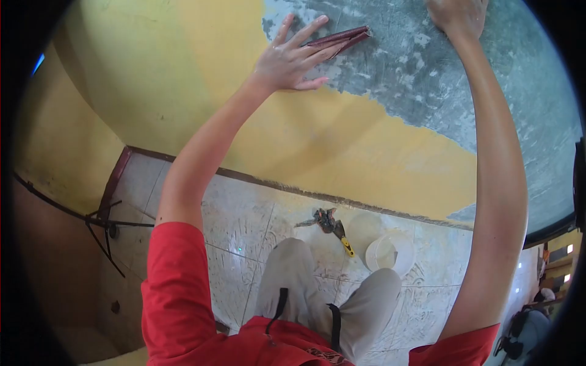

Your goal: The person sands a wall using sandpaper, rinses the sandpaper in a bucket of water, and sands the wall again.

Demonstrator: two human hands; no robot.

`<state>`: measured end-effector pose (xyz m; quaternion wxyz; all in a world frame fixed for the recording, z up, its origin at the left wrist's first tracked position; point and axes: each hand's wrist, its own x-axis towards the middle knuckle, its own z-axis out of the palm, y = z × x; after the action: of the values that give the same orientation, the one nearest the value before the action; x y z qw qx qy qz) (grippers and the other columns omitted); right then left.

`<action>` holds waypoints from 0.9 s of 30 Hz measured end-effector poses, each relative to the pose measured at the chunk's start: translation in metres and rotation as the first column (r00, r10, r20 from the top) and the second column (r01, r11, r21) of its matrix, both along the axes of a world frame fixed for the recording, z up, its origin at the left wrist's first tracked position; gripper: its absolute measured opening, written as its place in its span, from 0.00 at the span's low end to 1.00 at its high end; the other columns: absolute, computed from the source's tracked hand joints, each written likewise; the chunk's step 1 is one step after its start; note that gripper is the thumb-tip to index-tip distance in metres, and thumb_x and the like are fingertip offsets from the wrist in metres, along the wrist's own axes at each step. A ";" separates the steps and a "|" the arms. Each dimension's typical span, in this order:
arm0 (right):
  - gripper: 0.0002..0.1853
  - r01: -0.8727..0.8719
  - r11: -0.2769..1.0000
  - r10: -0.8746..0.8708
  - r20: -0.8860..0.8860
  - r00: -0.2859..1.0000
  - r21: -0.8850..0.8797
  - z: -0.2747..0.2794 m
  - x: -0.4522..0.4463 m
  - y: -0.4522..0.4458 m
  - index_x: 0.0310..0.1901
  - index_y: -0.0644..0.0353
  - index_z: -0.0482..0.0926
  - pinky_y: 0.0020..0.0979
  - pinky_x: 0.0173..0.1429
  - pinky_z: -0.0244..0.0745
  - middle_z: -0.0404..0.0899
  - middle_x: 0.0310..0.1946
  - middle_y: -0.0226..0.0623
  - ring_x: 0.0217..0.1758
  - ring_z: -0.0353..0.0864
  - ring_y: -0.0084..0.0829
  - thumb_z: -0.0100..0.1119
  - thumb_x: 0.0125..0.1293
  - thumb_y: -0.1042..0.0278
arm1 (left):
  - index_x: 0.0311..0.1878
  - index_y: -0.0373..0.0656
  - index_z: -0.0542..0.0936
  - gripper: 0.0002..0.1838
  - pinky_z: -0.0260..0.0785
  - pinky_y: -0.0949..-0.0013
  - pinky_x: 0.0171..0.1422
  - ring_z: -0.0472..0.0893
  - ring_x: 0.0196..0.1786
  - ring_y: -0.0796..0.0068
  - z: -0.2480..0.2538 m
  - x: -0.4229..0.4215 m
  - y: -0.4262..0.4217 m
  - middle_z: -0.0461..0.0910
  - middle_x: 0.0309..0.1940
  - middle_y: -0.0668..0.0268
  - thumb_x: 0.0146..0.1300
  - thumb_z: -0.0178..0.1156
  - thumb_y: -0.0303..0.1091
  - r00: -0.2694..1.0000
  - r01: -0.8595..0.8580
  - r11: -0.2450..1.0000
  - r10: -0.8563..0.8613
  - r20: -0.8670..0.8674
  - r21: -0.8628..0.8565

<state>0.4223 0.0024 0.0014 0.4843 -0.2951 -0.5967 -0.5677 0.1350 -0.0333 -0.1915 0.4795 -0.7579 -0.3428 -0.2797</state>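
My left hand [293,58] is against the wall at the edge of the yellow paint [342,140], fingers spread, with a folded dark red sheet [351,39], like sandpaper, held between two fingers. The sheet reaches out to the right over the grey, stripped patch [415,61]. At the top right, my right hand [458,15] rests against the grey part of the wall; its fingers are cut off by the upper frame edge, so what it holds, if anything, cannot be seen.
On the tiled floor [235,207] below lie a yellow-and-black handled tool [347,246] with dark scraps [326,219] and a white tub [381,252]. A thin black stand [101,221] is at the left. Dark items [525,332] sit at the lower right.
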 end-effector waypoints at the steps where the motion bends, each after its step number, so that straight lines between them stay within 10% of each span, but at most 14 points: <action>1: 0.36 -0.005 1.000 0.005 -0.001 1.000 0.014 0.002 0.000 0.000 0.77 0.51 0.62 0.54 0.85 0.44 0.57 0.79 0.43 0.83 0.50 0.49 0.56 0.70 0.52 | 0.75 0.71 0.69 0.38 0.34 0.34 0.86 0.55 0.84 0.70 0.002 -0.001 0.001 0.81 0.61 0.79 0.62 0.60 0.66 1.000 0.013 0.999 -0.013 0.005 0.030; 9: 0.36 -0.056 0.998 0.056 -0.015 0.998 -0.007 0.001 0.001 -0.005 0.78 0.51 0.61 0.53 0.85 0.44 0.57 0.80 0.41 0.84 0.49 0.49 0.56 0.70 0.52 | 0.75 0.47 0.70 0.39 0.30 0.25 0.81 0.49 0.86 0.54 -0.063 0.019 -0.037 0.73 0.73 0.69 0.66 0.59 0.59 0.939 -0.070 0.995 0.091 0.332 -0.077; 12: 0.36 -0.004 1.000 0.004 -0.011 1.000 0.000 0.000 0.001 -0.002 0.78 0.51 0.62 0.53 0.85 0.44 0.57 0.80 0.41 0.84 0.50 0.49 0.56 0.70 0.53 | 0.76 0.26 0.59 0.46 0.25 0.20 0.77 0.39 0.84 0.30 -0.108 0.033 -0.041 0.54 0.80 0.43 0.69 0.54 0.58 0.672 -0.063 0.977 0.193 0.715 -0.205; 18: 0.35 0.022 1.000 -0.022 -0.028 0.999 -0.012 -0.002 0.001 0.001 0.77 0.51 0.63 0.53 0.85 0.44 0.57 0.79 0.41 0.84 0.50 0.49 0.56 0.70 0.54 | 0.79 0.26 0.52 0.56 0.23 0.20 0.76 0.34 0.83 0.29 -0.114 0.118 -0.017 0.45 0.82 0.40 0.66 0.57 0.65 0.390 -0.009 0.988 0.145 0.909 -0.154; 27: 0.34 0.069 0.997 -0.068 -0.024 0.997 0.045 0.003 0.004 0.017 0.76 0.52 0.64 0.51 0.85 0.44 0.59 0.78 0.42 0.83 0.51 0.49 0.54 0.70 0.53 | 0.78 0.23 0.52 0.55 0.20 0.17 0.74 0.30 0.83 0.30 -0.087 0.128 -0.026 0.46 0.82 0.39 0.67 0.57 0.65 0.537 -0.029 0.963 0.241 0.809 -0.268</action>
<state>0.4266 0.0190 0.0045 0.4778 -0.3106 -0.5676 -0.5942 0.2626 -0.0591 -0.2787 0.1912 -0.5530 -0.6158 -0.5277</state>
